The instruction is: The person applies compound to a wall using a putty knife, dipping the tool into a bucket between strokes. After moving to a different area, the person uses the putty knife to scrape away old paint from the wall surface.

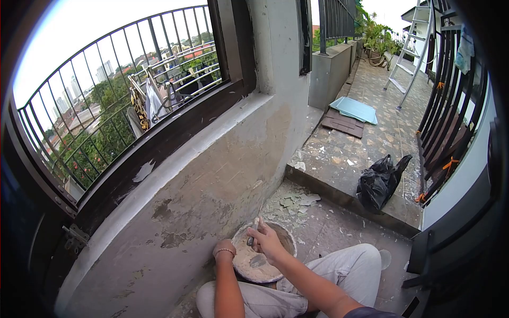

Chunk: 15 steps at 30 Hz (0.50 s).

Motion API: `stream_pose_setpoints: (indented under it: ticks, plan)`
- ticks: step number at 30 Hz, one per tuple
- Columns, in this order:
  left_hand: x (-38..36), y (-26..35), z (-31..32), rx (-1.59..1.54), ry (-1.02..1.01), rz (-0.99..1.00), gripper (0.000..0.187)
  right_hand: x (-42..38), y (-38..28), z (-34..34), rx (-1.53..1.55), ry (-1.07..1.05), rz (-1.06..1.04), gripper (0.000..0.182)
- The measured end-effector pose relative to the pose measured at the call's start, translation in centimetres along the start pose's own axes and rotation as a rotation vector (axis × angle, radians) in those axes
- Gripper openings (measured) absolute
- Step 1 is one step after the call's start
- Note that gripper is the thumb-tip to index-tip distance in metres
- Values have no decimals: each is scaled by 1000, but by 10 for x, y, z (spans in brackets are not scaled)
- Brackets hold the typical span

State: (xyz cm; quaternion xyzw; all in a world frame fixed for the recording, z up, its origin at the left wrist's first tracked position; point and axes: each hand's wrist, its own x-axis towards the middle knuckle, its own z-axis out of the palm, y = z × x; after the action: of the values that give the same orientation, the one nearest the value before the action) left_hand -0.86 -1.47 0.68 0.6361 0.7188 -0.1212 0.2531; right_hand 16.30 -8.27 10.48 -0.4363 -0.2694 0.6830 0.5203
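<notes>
A round basin (245,272) holding pale, powdery mix stands between my legs, close to the wall. At its left rim is my left hand (225,247), fingers curled onto the edge, with a bracelet at the wrist. Over the basin, my right hand (266,241) is closed around the handle of what looks like a trowel (251,240); its lower part is hard to make out. A darker grey patch shows in the mix below my right hand.
The low wall (212,191) has bare, flaking patches. Paint chips (291,204) lie beyond the basin. A black plastic bag (379,183) sits on the raised step, with light-blue sheets (354,108) behind it. A metal ladder (411,58) stands at the back right.
</notes>
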Motion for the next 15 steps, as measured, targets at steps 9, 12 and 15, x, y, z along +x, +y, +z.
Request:
stream_pose_setpoints:
  ticks: [9,12,15]
  plan:
    - [23,-7,6,185,20,59,36,101,6,21,-133,24,-266,42]
    - [29,-6,21,117,42,41,37,72,37,29,-348,12,-373,47]
    - [32,-11,18,-15,-22,30,35,15,9,20,-302,-124,-92,65]
